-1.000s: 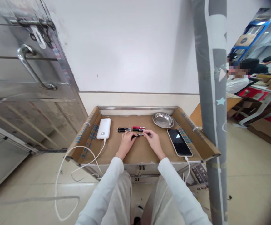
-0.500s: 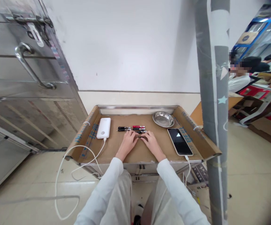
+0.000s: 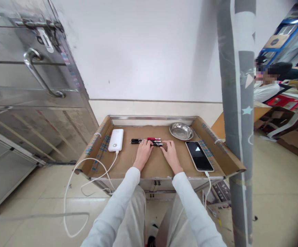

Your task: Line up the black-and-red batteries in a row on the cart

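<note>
Aligning slim black cylindrical pens [image 3: 158, 144] seems underway, left hand [image 3: 143, 152] touching 1, grip unclear, right hand [image 3: 171, 153] spread, next nudge probably calling for lightness.

The person wears long, pale bluish-white sleeves [image 3: 194, 200], softly wrinkled along the forearms and ending in plain cuffs [image 3: 134, 174] at a bare left hand [image 3: 144, 151] and right hand [image 3: 172, 154], with loose light-beige trousers [image 3: 131, 216] and a black-and-white shoe [image 3: 152, 234]
</note>
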`<state>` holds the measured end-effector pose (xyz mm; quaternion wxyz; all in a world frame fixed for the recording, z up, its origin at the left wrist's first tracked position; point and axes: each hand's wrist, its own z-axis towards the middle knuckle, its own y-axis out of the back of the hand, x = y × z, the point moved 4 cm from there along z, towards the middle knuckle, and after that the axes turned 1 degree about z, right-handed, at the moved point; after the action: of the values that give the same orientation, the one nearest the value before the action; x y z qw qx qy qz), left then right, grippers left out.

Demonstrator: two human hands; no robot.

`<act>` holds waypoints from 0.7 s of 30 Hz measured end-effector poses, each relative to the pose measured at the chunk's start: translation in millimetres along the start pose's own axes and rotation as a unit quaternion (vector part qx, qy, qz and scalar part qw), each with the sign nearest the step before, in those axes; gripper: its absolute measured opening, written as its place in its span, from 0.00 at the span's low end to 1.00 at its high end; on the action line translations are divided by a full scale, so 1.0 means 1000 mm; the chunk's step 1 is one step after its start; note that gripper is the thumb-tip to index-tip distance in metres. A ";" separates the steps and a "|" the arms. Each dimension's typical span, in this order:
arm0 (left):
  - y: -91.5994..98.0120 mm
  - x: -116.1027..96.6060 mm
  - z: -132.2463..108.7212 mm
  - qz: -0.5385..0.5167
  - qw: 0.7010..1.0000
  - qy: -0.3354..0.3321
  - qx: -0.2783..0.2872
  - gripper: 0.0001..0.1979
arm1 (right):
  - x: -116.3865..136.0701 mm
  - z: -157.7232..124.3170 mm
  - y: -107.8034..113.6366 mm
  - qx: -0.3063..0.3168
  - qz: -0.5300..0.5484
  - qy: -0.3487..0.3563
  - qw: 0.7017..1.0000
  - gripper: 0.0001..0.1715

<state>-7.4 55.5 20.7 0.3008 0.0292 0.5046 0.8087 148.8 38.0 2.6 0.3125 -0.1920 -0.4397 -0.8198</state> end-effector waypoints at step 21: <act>0.033 0.058 -0.027 0.118 0.985 0.125 0.000 0.09 | 0.007 -0.012 0.005 0.032 0.049 -0.019 0.998 0.13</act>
<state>-79.3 53.7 20.4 0.1379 -0.0124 0.5311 0.8359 146.7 23.4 3.6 0.3497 -0.2189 -0.4619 -0.7851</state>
